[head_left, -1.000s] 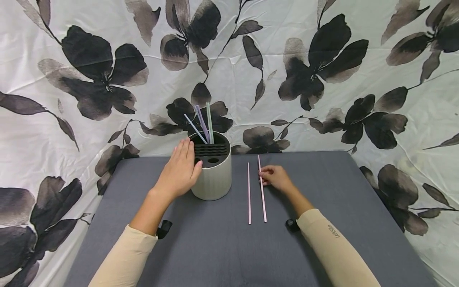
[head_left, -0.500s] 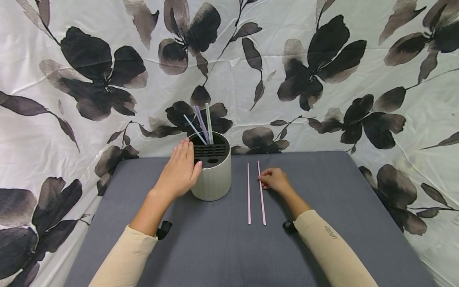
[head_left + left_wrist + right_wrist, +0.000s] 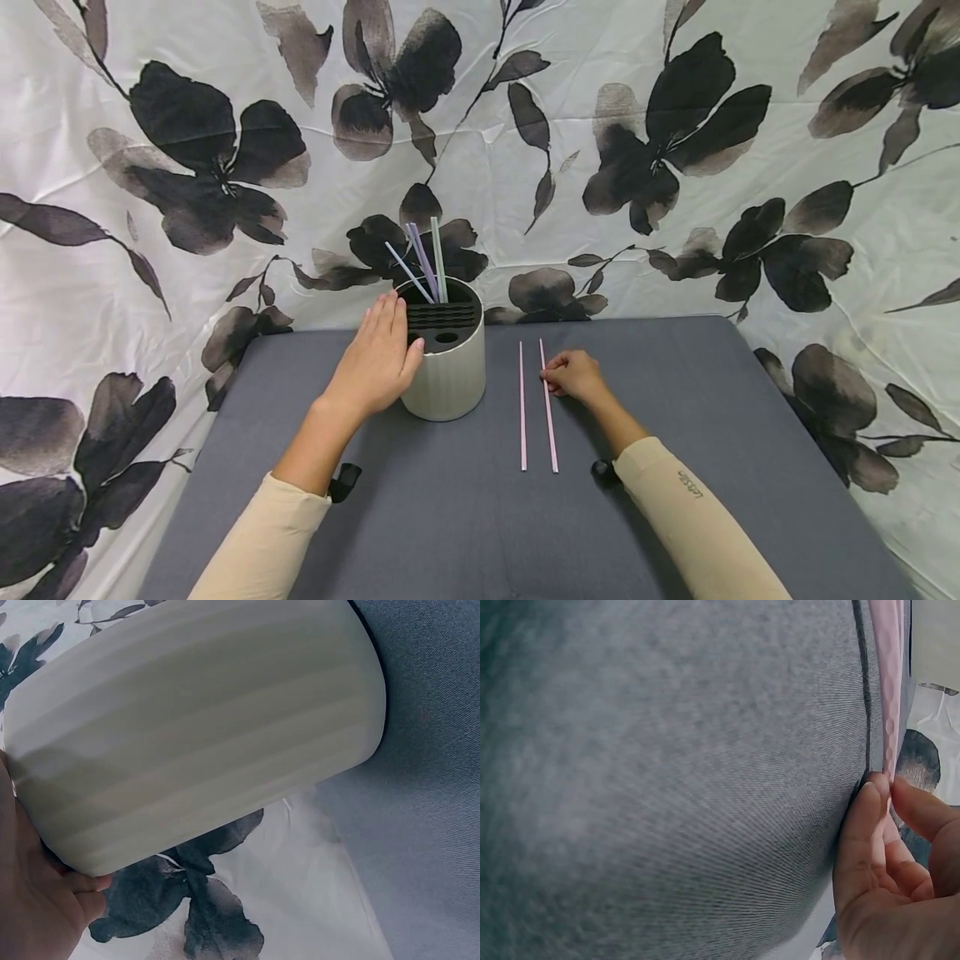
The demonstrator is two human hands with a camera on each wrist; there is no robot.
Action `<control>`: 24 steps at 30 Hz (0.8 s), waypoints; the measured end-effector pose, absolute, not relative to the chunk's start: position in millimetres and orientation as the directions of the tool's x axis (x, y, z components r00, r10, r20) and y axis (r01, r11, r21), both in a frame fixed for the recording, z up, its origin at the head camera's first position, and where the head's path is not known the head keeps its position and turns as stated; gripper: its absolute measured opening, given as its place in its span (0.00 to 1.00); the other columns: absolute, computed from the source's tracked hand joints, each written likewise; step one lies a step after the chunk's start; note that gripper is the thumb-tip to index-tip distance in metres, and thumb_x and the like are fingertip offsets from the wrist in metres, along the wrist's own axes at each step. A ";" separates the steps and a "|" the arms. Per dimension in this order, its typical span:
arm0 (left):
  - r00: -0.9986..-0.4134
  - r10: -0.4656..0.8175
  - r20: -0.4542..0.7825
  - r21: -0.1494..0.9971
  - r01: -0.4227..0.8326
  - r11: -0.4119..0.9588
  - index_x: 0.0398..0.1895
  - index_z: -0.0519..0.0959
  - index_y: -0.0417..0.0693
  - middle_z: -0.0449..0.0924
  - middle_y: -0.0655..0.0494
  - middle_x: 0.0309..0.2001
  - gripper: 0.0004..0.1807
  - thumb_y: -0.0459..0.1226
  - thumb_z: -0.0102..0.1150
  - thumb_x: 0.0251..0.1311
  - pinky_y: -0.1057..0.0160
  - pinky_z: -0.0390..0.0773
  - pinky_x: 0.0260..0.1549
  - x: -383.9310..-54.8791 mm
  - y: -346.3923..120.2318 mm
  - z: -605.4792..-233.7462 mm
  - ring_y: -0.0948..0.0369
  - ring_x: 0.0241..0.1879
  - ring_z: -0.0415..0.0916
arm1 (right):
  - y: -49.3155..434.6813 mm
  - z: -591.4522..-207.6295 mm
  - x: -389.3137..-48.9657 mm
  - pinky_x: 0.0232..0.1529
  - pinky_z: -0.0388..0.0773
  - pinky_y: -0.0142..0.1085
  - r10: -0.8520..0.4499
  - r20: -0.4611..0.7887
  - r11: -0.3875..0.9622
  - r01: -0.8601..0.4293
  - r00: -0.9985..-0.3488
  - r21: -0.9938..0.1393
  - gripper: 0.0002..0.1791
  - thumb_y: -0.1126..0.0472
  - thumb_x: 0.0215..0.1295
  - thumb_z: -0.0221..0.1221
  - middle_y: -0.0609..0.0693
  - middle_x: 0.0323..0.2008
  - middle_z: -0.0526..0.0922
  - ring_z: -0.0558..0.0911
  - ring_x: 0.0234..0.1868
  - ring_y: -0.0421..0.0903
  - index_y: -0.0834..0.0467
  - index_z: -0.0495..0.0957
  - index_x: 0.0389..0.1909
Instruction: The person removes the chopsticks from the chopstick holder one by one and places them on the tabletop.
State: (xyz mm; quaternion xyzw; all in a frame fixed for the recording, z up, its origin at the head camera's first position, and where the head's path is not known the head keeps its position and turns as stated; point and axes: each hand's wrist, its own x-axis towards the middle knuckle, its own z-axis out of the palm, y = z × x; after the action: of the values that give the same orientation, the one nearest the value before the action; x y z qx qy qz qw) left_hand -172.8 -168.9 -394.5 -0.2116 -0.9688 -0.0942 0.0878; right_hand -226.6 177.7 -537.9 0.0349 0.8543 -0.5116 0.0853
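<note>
My left hand point(image 3: 377, 358) rests against the left side of a whitish, ribbed round pot point(image 3: 450, 387), fingers straight along its rim and thumb at the front. In the left wrist view, the pot wall point(image 3: 202, 727) fills much of the picture, with part of the hand point(image 3: 37, 892) at its top end. To the pot's right, my right hand point(image 3: 576, 377) pinches a thin pink straw-like stick point(image 3: 550, 429) between thumb and fingertips. Close up in the right wrist view, the same stick point(image 3: 889, 682) shows a bumpy or dotted surface. A second pink stick point(image 3: 522, 417) lies beside it, roughly parallel.
A black slotted insert point(image 3: 442, 317) with round holes fills the pot's top. Pale blue, purple and green sticks point(image 3: 438, 258) stand in its rear opening. The pot stands on a grey cloth-covered table point(image 3: 450, 517). Behind hangs a white flowered cloth point(image 3: 525, 150).
Over the last second, the right hand and its pink stick have shifted slightly toward the near edge, mostly in the first half. The left hand and pot have stayed put.
</note>
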 end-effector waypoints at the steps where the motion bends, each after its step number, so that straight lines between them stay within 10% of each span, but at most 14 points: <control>1: -0.897 0.391 0.208 0.148 0.424 0.893 0.79 0.51 0.25 0.45 0.30 0.81 0.39 0.49 0.36 0.78 0.42 0.48 0.80 -171.5 -168.5 -394.4 0.39 0.82 0.43 | 178.0 -537.8 -226.2 0.23 0.84 0.31 -0.027 -0.185 0.482 0.150 -0.982 -0.863 0.04 0.69 0.66 0.66 0.49 0.21 0.86 0.84 0.20 0.38 0.68 0.83 0.34; 24: -0.901 0.371 0.226 0.149 0.408 0.901 0.78 0.51 0.24 0.47 0.29 0.80 0.39 0.48 0.36 0.78 0.42 0.49 0.80 -152.2 -161.0 -395.7 0.38 0.82 0.44 | 176.9 -537.5 -213.4 0.24 0.80 0.33 -0.070 -0.061 0.683 -0.003 -0.996 -0.730 0.12 0.55 0.62 0.72 0.47 0.22 0.86 0.81 0.20 0.38 0.60 0.84 0.34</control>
State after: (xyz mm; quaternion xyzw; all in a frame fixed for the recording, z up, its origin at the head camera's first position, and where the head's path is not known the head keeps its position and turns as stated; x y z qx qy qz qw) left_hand -152.2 -161.0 -395.7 -0.2008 -0.9701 -0.0966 0.0962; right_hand -213.4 176.9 -537.5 -0.0200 0.9164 -0.3976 0.0418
